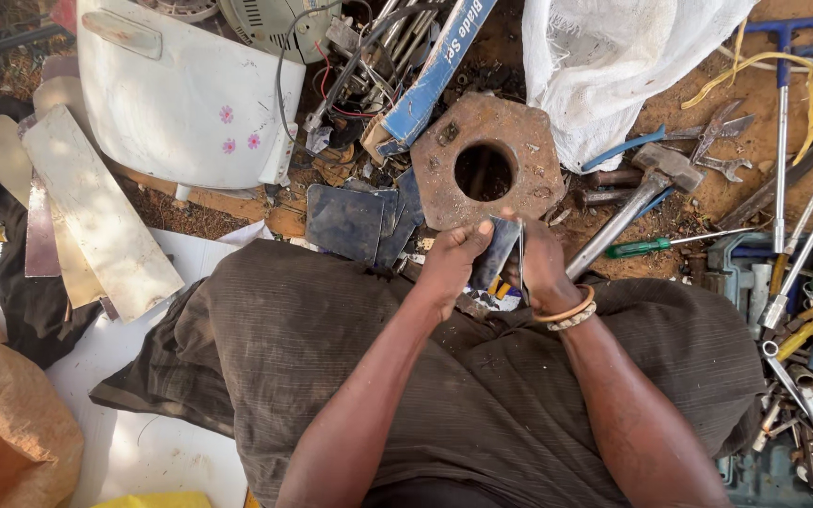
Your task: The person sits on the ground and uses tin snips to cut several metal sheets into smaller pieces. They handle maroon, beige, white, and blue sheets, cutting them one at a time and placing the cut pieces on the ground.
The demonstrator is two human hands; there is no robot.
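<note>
far to the left, pale flat metal strips [96, 212] lie fanned on the ground beside a dark cloth, and just past them sits a white plastic casing [181, 94] with small pink flowers on it. next along, dark blue-grey metal plates [355, 221] lie stacked in the dirt, near the person's knees. the person sits low in a wide dark brown garment that fills the middle of the view. the left hand [452, 263] is closed around the near edge of a small dark metal sheet [496, 252], thumb on top; the right hand [540, 268], with bangles at the wrist, grips the sheet's other edge, so both hands hold it upright between them, just over the lap. right behind the sheet a rusty hexagonal plate [486, 160] with a round hole lies flat on the ground. further right a hammer [646, 188] rests with its handle angled toward the right hand, then a green-handled screwdriver [661, 246], and at the far edge a jumble of wrenches [802, 235] and rods. a white sack [613, 66] slumps behind.
</note>
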